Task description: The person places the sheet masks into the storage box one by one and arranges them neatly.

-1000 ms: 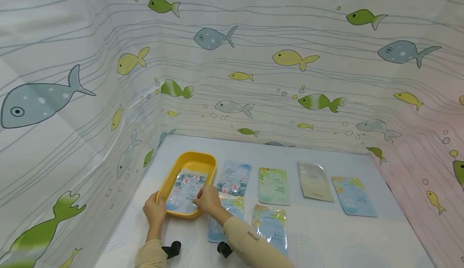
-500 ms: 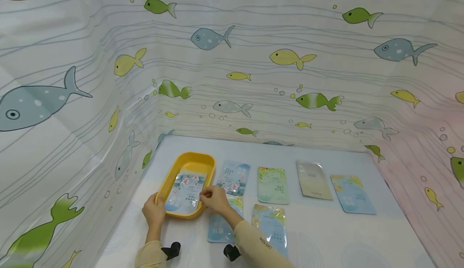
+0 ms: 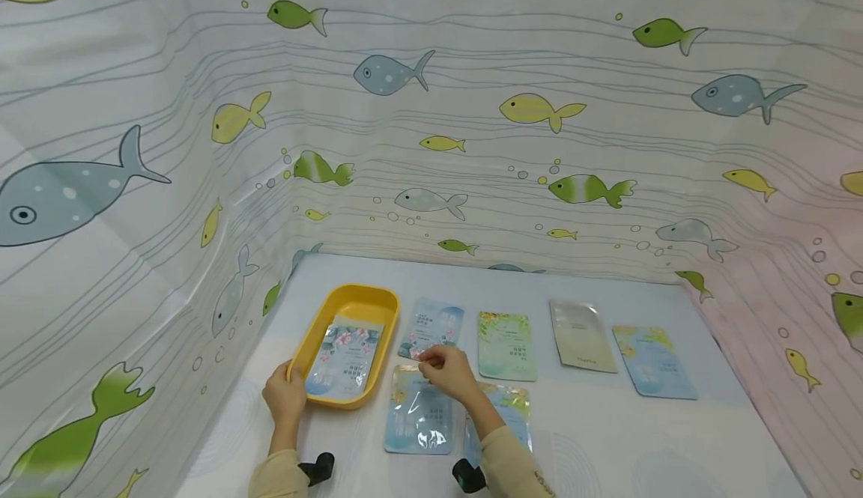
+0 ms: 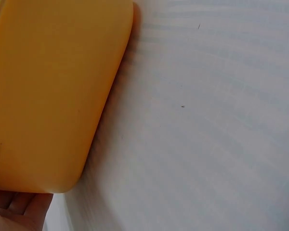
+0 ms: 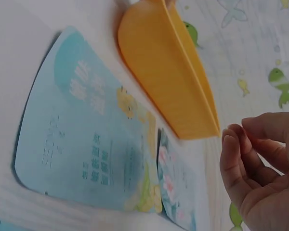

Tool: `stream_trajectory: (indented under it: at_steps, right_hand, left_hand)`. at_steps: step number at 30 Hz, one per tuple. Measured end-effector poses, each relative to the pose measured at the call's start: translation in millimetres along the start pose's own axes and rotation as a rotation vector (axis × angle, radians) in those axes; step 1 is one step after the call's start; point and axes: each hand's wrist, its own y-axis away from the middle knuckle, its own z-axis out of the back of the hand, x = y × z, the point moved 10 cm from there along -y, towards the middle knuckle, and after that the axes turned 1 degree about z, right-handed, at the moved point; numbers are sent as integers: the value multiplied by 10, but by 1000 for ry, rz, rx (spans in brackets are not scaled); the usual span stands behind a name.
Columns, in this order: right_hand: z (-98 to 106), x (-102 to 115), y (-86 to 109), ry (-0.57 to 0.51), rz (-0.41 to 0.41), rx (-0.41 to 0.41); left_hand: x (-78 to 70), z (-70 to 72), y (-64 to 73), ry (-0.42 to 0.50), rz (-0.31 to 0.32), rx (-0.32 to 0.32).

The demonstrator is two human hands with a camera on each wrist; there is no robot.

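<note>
My left hand [image 3: 284, 392] grips the near left rim of a yellow tray [image 3: 385, 363]; in the left wrist view its fingers [image 4: 26, 204] show at the end of the tray's wall. Inside the tray lies a blue sheet mask packet [image 3: 344, 359] with pink flowers, a pale edge showing behind it. My right hand [image 3: 448, 371] hovers over the table with nothing in it, fingers loosely curled and the thumb close to the index finger. Below it are a blue packet with yellow flowers [image 3: 418, 415] and a pink-flowered packet [image 3: 434, 326], partly covered by the hand.
Farther right lie a green packet [image 3: 507, 344], a silver-beige packet [image 3: 583, 337] and another blue packet [image 3: 657, 363]. One more blue packet [image 3: 509, 408] sits partly behind my right forearm. A fish-patterned sheet [image 3: 472, 168] walls the table at the back and sides.
My right hand has left the tray's right side, where it was at the packet's edge, and moved right over the loose packets. The left hand keeps its grip on the tray.
</note>
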Motion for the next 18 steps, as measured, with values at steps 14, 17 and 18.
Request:
stream_trajectory:
  at_steps: [14,17,18]
  right_hand:
    - [604,-426,576,62,-135,-142]
    - [677,-535,686,59,-181,-163]
    - [701,-574,718,57,-200,-169]
  left_hand:
    - [-4,32,22,-7,-21,-32]
    - [-16,32,23,-12,-28,-26]
    - [-17,27,21,-14,-28,-24]
